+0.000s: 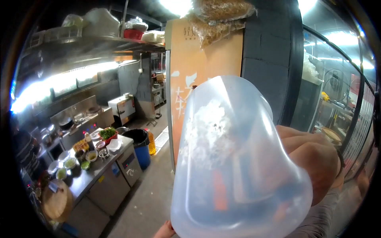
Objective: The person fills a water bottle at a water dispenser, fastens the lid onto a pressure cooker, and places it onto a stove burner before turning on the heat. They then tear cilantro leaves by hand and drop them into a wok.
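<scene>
A large translucent plastic container fills the middle of the view, held up close and tilted. White clumped material shows through its wall near the upper end. My right hand is wrapped round the container's right side, its fingers bent against the plastic. At the container's lower left edge, only a small part of my left hand shows, touching the rim; the rest of it is out of view. A reddish patch shows blurred through the plastic.
Left stands a steel counter with bowls, red basket of greens and round wooden board. Beyond are a blue bin and a yellow bottle. A person is at far left; glass panels are right.
</scene>
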A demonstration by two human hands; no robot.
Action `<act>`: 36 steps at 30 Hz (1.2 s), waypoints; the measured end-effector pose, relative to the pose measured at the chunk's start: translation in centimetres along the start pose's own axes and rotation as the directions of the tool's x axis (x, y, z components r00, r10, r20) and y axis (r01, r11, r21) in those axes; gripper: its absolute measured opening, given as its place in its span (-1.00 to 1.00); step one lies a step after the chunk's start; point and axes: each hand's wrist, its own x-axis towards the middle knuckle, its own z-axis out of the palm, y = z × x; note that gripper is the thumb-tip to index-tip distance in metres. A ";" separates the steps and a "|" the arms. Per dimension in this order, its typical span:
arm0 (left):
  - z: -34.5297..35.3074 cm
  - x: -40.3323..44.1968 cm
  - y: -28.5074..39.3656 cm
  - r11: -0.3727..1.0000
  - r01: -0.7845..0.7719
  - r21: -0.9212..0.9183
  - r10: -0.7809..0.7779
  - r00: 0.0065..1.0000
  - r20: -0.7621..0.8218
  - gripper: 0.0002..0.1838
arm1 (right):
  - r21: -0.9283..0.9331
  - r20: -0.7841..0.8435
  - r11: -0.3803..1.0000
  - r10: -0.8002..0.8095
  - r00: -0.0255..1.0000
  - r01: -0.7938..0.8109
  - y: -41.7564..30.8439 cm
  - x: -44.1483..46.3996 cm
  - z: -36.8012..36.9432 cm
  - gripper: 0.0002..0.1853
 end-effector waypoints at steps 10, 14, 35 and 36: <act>-0.2 -0.3 -0.5 0.999 -0.025 -0.034 0.024 0.999 -0.035 -0.42 | -0.026 -0.004 0.999 -0.029 1.000 0.029 -1.0 0.6 0.5 -0.51; -0.2 0.0 -0.5 0.998 -0.011 -0.055 0.011 1.000 -0.003 -0.40 | -0.021 0.005 1.000 0.000 1.000 0.000 -1.3 0.9 0.5 -0.53; -0.5 -0.6 -1.6 0.998 -0.061 0.000 0.061 0.994 -0.089 -0.45 | -0.021 -0.014 0.995 -0.097 0.995 0.096 -1.6 2.6 1.3 -0.56; -0.7 -0.7 -1.4 0.998 -0.054 0.045 0.057 0.996 -0.071 -0.47 | -0.022 -0.016 0.995 -0.095 0.995 0.094 -1.8 2.6 1.4 -0.56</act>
